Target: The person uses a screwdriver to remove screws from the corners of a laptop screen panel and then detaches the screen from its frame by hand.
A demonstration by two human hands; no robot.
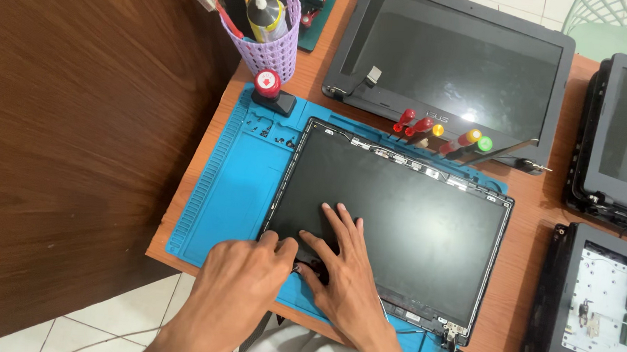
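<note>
Two hands [249, 281] [344, 268] hiding screen panel [412, 225] corner.

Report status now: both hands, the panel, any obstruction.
Left hand and right hand flat on bare black laptop screen panel, near its lower-left corner. Panel lies on blue silicone work mat. Coloured-handle screwdrivers rest beyond the far edge, apart.

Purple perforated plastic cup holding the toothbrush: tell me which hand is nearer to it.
Left. The left hand lies at the screen's near-left corner, below the purple perforated plastic cup; the right hand rests flat on the bare black laptop screen panel, farther right.
</note>
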